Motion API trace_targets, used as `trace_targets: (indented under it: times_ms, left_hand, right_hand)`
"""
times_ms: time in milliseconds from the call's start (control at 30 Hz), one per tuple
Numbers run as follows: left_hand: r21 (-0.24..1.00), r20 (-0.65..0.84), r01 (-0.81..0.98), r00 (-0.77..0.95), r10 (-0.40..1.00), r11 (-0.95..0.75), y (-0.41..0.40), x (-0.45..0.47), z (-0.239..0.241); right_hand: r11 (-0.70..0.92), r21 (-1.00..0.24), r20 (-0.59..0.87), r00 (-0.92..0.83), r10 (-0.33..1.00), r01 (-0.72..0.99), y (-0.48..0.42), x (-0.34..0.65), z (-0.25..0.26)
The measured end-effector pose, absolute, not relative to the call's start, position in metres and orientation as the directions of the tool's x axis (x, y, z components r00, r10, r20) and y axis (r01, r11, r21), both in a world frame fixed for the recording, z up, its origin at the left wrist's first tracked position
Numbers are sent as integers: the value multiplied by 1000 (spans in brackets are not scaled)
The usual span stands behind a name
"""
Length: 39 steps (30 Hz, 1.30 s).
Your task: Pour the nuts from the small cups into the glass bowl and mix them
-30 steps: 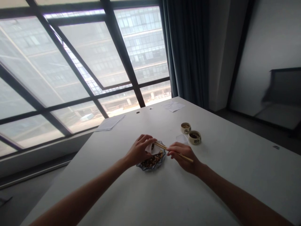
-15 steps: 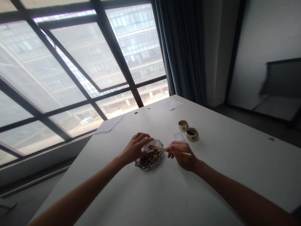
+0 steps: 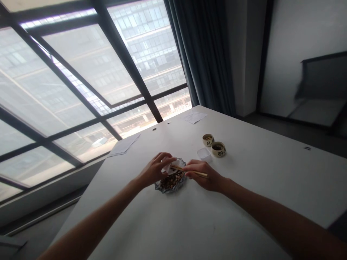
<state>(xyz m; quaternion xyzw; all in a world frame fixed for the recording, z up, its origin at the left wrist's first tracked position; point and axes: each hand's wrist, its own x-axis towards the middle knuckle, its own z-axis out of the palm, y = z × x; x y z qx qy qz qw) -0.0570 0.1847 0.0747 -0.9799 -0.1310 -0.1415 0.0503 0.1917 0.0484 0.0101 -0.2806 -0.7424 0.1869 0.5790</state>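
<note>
My left hand (image 3: 157, 168) is closed around a small translucent white plastic container (image 3: 167, 168), held tilted above a scalloped glass dish (image 3: 181, 186). Brown, mixed small pieces (image 3: 170, 181) fill the dish; what exactly they are is too small to tell. In my right hand (image 3: 202, 174) is a pair of wooden chopsticks (image 3: 200, 173), gripped with closed fingers. Their tips reach into the mouth of the white container, where some dark bits show faintly. Part of the container is hidden behind my left fingers.
Beyond my right hand stand a clear square plastic box (image 3: 204, 154) and two cream ceramic cups with dark characters, the nearer cup (image 3: 218, 149) holding dark contents and the farther cup (image 3: 208, 140) paler ones. Papers (image 3: 124, 145) lie by the window, more paper (image 3: 195, 117) at the table's far end.
My right hand and the chopsticks have shifted slightly left, with the tips now deeper in the white container. The view has turned a little; my left hand keeps its hold over the dish.
</note>
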Motion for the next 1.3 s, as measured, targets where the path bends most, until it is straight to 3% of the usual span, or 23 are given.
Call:
trace_targets:
  times_ms: [300, 467, 700, 867, 1033, 1133, 1300]
  left_hand:
    - [-175, 229, 237, 954, 195, -956, 201, -69, 80]
    - [-246, 146, 172, 979, 139, -954, 207, -80, 83]
    - [-211, 127, 140, 985, 115, -967, 202, -86, 77]
    - [-89, 301, 291, 920, 252, -953, 199, -79, 76]
    - [164, 491, 503, 705, 512, -849, 211, -47, 68]
    - [321, 443, 574, 612, 655, -753, 229, -8, 55]
    - [502, 232, 623, 571, 787, -600, 260, 72, 30]
  right_hand:
    - [687, -707, 705, 88, 704, 169, 41, 192, 17]
    - [648, -744, 648, 409, 643, 161, 45, 200, 15]
    - [623, -779, 537, 587, 606, 69, 49, 213, 19]
    - [625, -777, 527, 625, 576, 79, 51, 220, 22]
    - [665, -744, 474, 751, 459, 63, 59, 257, 35]
    - [663, -740, 411, 857, 312, 113, 69, 298, 35]
    - [593, -797, 250, 957, 145, 119, 80, 358, 19]
